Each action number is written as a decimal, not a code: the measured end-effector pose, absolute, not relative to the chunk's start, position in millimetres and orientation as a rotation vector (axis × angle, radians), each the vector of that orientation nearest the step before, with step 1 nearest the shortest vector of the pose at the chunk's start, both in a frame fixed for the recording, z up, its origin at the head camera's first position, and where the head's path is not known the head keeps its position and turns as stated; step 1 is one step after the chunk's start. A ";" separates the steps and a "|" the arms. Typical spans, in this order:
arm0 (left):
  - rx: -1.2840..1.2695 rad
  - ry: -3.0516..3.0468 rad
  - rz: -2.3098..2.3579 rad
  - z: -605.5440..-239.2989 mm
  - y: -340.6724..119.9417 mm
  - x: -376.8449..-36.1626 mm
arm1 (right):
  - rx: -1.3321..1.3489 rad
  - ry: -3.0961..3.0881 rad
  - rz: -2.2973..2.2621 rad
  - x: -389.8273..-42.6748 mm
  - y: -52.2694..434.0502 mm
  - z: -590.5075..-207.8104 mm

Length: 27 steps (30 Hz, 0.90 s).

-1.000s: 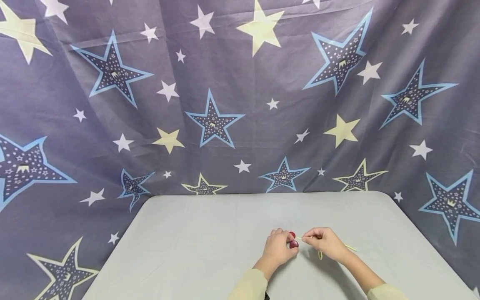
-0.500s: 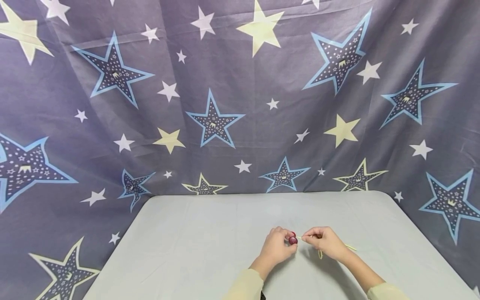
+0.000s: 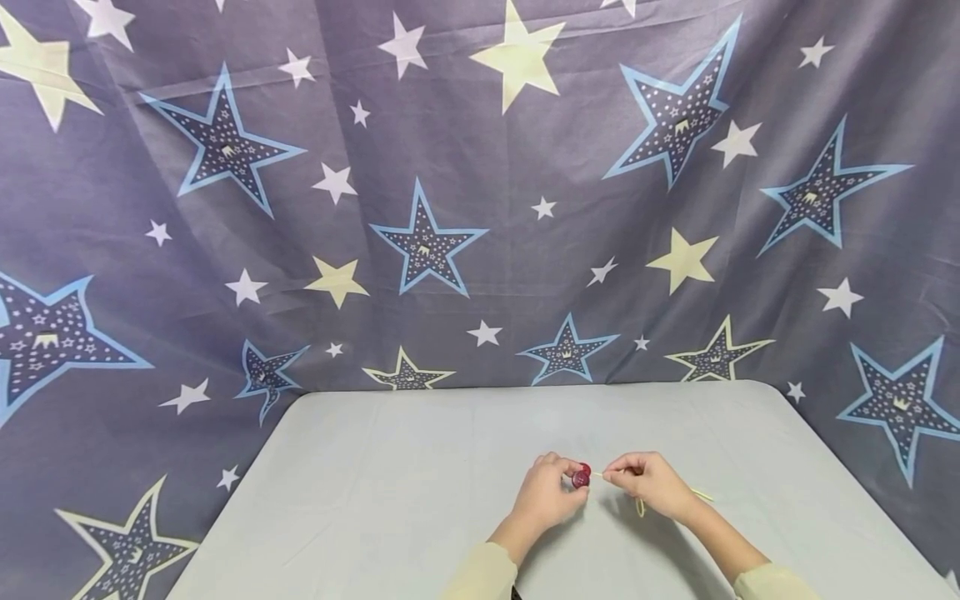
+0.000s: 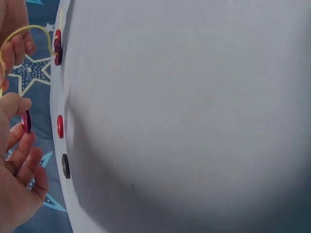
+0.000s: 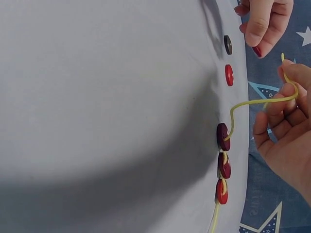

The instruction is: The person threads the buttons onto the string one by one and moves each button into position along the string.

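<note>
Two hands worked close together low over a pale grey table point(image 3: 420, 467). The left hand point(image 3: 551, 496) pinched a dark red button point(image 3: 581, 477) between thumb and fingertips. The right hand point(image 3: 654, 486) pinched a yellow cord point(image 5: 252, 103) strung with three buttons point(image 5: 223, 160). Behind hung a star-printed cloth point(image 3: 450, 208)
</note>
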<state>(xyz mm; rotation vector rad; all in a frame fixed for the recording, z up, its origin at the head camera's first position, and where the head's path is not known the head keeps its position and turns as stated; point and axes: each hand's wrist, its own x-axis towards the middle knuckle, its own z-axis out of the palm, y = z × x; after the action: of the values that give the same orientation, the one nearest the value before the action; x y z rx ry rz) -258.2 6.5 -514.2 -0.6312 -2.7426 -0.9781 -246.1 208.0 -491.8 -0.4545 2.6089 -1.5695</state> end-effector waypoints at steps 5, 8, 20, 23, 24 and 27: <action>-0.648 -2.705 -1.008 -513.3 3.8 -257.1 | -0.464 2.606 -1.583 -246.6 208.3 -492.7; -0.656 -2.676 -1.030 -513.5 2.0 -256.5 | -0.464 2.605 -1.589 -246.3 207.1 -492.0; -0.578 -2.603 -1.374 -515.7 -8.1 -256.0 | -0.470 2.650 -1.514 -249.4 201.2 -491.5; -0.515 -2.567 -1.568 -517.3 -9.4 -256.6 | -0.481 2.664 -1.494 -250.5 200.1 -491.6; -0.489 -2.551 -1.630 -517.9 -9.7 -256.9 | -0.484 2.664 -1.492 -250.5 199.7 -491.2; -0.439 -2.503 -1.758 -519.7 -11.4 -257.8 | -0.479 2.637 -1.513 -249.7 198.2 -489.0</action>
<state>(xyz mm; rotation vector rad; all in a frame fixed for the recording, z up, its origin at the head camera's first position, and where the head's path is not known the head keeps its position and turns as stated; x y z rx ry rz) -257.8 -11.4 -519.7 -0.4386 -2.5027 -1.7575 -249.7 198.2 -489.0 -0.4787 2.6372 -1.5134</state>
